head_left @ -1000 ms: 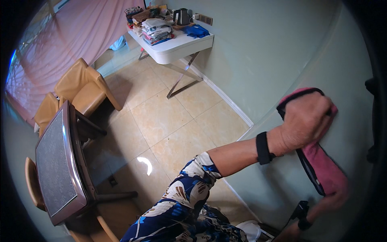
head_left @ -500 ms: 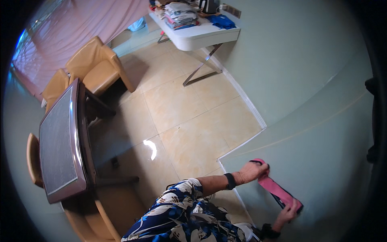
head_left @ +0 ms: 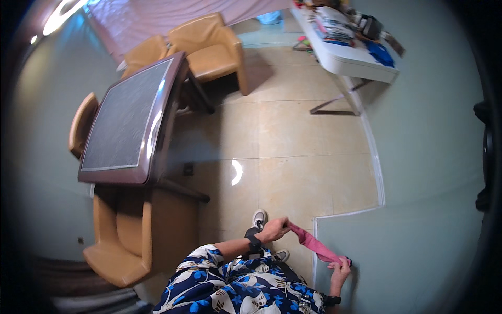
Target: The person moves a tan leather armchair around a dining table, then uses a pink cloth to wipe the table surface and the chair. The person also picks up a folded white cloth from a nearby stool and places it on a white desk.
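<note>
A long, narrow pink cloth strip (head_left: 312, 244) stretches between my two hands in front of my body, slanting down to the right. Its far left end is pinched in my left hand (head_left: 274, 230), whose fingers are closed on it. At the lower right end, my right hand (head_left: 340, 271) grips the cloth with curled fingers, and a small dark bit shows beside them. What kind of cloth piece this is, I cannot tell. Both wrists wear dark bands, and a blue and white patterned garment (head_left: 246, 290) covers my upper arm and body.
To the left stands a dark-framed table (head_left: 123, 115) with tan armchairs (head_left: 206, 49) around it. A white desk (head_left: 340, 60) at the far right bears folded clothes (head_left: 333, 26) and a blue cloth (head_left: 380, 53). A pale green wall (head_left: 418, 246) juts out close by my right hand.
My view has turned, so the table and desk sit farther right in it. Both hands have shifted left in view, still holding the pink cloth, which now looks narrower and more bunched.
</note>
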`<state>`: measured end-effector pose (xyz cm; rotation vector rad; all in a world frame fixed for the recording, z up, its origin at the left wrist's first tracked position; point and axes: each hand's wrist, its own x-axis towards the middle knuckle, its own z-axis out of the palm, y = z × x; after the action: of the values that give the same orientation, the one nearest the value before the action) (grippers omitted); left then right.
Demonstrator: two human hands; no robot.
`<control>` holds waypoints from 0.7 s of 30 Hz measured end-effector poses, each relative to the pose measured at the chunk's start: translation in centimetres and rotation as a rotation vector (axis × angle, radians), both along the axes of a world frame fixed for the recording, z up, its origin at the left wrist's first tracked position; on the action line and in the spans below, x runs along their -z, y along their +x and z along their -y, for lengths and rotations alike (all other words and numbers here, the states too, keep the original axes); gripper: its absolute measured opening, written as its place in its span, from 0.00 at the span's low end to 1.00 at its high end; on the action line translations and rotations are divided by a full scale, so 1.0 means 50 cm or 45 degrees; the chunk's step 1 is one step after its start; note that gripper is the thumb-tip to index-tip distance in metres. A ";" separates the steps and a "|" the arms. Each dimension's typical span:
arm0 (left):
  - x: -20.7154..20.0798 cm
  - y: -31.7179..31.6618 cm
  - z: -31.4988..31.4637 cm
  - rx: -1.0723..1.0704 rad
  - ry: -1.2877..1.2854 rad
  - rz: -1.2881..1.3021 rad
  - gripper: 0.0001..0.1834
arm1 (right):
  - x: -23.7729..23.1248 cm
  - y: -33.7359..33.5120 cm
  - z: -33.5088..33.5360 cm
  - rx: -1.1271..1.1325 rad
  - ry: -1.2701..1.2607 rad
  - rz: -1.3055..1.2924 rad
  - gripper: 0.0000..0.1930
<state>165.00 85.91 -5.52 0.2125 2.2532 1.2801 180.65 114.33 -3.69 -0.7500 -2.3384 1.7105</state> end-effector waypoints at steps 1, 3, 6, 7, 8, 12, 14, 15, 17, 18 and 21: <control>0.011 0.009 0.037 -0.048 -0.045 0.007 0.13 | 0.001 -0.025 0.011 -0.088 -0.001 0.037 0.08; 0.028 0.030 0.108 -0.161 -0.070 0.092 0.14 | 0.013 -0.076 0.036 -0.225 -0.039 0.122 0.07; 0.052 0.054 0.188 -0.290 -0.137 0.195 0.14 | 0.025 -0.162 0.083 -0.402 -0.151 0.197 0.06; 0.060 0.054 0.204 -0.372 -0.011 0.361 0.13 | 0.021 -0.191 0.097 -0.449 -0.169 0.276 0.06; 0.068 0.044 0.221 -0.350 -0.015 0.355 0.12 | 0.017 -0.224 0.116 -0.504 -0.135 0.301 0.06; 0.035 -0.034 0.269 -0.236 0.005 0.336 0.11 | 0.007 -0.331 0.200 -0.651 -0.109 0.356 0.08; -0.009 -0.084 0.278 -0.163 0.031 0.249 0.13 | 0.008 -0.380 0.240 -0.706 -0.122 0.336 0.09; -0.001 -0.099 0.278 -0.096 0.074 0.125 0.13 | -0.007 -0.409 0.263 -0.725 -0.122 0.371 0.10; -0.037 -0.157 0.269 0.071 0.146 0.156 0.11 | -0.018 -0.457 0.284 -0.825 -0.012 0.312 0.10; -0.050 -0.182 0.262 0.168 0.175 0.156 0.10 | -0.024 -0.483 0.294 -0.880 0.042 0.278 0.11; -0.056 -0.235 0.218 0.168 0.425 0.144 0.09 | -0.097 -0.570 0.335 -1.123 0.117 0.368 0.17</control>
<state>153.28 75.03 -2.70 0.3927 1.8884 1.5487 152.13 97.60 1.16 0.1230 -3.2190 1.8114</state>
